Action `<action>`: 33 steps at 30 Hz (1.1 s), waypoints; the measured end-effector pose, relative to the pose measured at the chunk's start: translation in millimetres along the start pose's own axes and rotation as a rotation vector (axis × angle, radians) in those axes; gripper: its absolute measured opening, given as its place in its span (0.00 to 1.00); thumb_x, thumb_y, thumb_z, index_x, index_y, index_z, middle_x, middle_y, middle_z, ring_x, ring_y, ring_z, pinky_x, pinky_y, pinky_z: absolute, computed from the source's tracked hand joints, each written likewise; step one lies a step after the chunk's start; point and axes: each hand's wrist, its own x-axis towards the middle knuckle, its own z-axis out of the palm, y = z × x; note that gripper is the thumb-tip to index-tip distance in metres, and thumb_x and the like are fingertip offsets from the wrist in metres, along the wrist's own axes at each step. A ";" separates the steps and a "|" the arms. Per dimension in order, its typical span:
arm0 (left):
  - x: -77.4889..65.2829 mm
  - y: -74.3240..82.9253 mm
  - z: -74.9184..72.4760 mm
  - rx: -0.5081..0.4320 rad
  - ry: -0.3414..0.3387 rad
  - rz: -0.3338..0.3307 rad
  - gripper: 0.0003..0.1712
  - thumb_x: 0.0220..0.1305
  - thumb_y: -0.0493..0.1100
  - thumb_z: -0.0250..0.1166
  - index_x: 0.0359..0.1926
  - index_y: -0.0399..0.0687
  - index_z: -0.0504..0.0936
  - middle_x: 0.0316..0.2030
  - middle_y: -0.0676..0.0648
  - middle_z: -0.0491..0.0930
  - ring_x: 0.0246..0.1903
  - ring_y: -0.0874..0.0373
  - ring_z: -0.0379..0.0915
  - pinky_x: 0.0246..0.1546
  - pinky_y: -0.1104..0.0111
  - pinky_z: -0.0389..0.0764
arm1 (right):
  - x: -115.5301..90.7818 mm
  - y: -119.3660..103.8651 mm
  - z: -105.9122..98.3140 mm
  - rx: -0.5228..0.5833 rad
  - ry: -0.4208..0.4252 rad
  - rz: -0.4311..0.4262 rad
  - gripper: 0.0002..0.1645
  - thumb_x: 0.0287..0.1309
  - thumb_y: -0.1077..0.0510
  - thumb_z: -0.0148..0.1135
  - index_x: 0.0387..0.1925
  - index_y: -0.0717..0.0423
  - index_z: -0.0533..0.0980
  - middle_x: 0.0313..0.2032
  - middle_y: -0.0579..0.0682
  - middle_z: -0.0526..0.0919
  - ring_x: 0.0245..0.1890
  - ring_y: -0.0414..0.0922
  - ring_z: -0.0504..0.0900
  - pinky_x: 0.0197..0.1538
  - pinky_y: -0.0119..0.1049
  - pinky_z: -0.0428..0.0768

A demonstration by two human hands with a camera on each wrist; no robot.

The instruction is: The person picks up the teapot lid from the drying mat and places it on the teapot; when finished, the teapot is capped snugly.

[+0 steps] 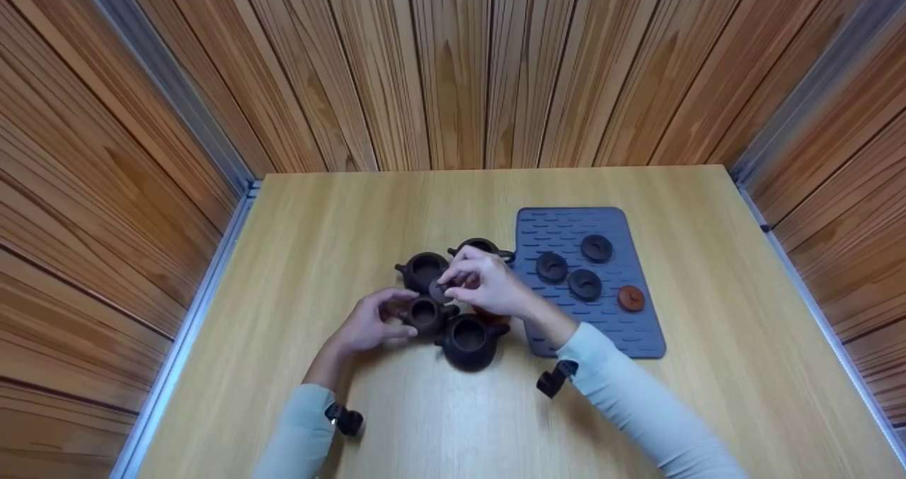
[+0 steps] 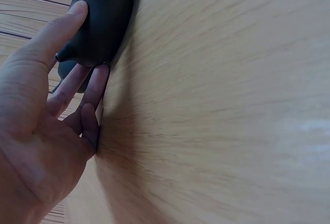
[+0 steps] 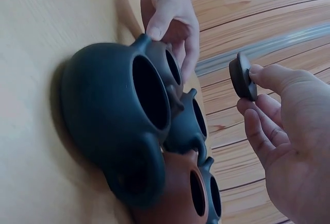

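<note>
Everything hung on a narrow pinch

My right hand point(image 1: 486, 281) pinched a dark teapot lid point(image 1: 438, 292) between thumb and fingertips, clear of my palm, beside the gap between the small brown-black teapot point(image 1: 425, 314) and the dark teapot point(image 1: 425, 270) behind it. My left hand point(image 1: 375, 318) cupped the small brown-black teapot, thumb on one side and fingers curled on the other.

The likeliest trouble, I judged, was a slip — I held so little of the lid that a twist could have dropped it against a rim and chipped either one. The crowding was a risk too: the black teapot point(image 1: 470, 351) stood just beside, and the reddish-brown teapot point(image 3: 172, 193) sat under my right hand, so a low knuckle could have knocked one. Too hard a push from my left could have slid the small pot into its neighbours.

The lid looked round, thin and matte with a stepped edge, its knob mostly hidden by my grip — the small pot stood upright and uncovered, its short spout towards my left palm
</note>
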 end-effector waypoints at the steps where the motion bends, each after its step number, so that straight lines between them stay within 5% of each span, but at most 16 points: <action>1: 0.1 0.2 -0.2 0.000 -0.001 0.000 0.34 0.63 0.32 0.83 0.69 0.34 0.83 0.64 0.30 0.88 0.63 0.34 0.85 0.56 0.68 0.82 | 1.0 -0.4 1.9 0.008 -0.002 0.000 0.09 0.68 0.62 0.79 0.48 0.57 0.93 0.50 0.59 0.86 0.42 0.51 0.90 0.49 0.39 0.92; 5: 1.4 1.0 0.2 -0.001 -0.004 -0.007 0.34 0.63 0.32 0.83 0.69 0.34 0.83 0.64 0.30 0.88 0.64 0.34 0.85 0.57 0.68 0.82 | 4.8 -1.4 9.2 0.049 -0.009 0.009 0.10 0.68 0.64 0.78 0.49 0.59 0.92 0.50 0.61 0.86 0.42 0.45 0.90 0.48 0.33 0.91; 33: 1.1 -0.4 -1.7 0.017 -0.011 -0.027 0.35 0.64 0.34 0.83 0.70 0.35 0.82 0.62 0.32 0.89 0.60 0.44 0.87 0.60 0.67 0.84 | 8.8 21.2 46.1 0.055 -0.062 0.059 0.09 0.68 0.62 0.78 0.49 0.55 0.93 0.49 0.59 0.86 0.47 0.54 0.90 0.52 0.34 0.88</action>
